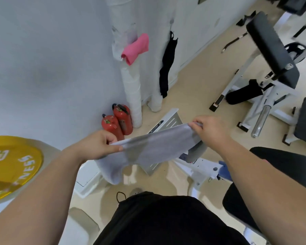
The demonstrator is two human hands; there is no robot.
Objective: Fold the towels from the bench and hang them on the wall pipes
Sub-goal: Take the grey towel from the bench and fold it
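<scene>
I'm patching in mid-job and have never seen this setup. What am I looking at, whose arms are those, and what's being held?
There is no machine here. The single picture comes from a camera worn on a person's head, looking down, so the two bare arms are the person's own. The left hand and right hand each pinch an end of a grey towel, stretched between them in the air. Ahead, by the wall, a pink towel hangs on a white wrapped pipe, and a black cloth hangs just to its right. Two red fire extinguishers stand at the pipe's foot. A yellow weight plate is at the left edge, a black padded bench at the right.
</scene>
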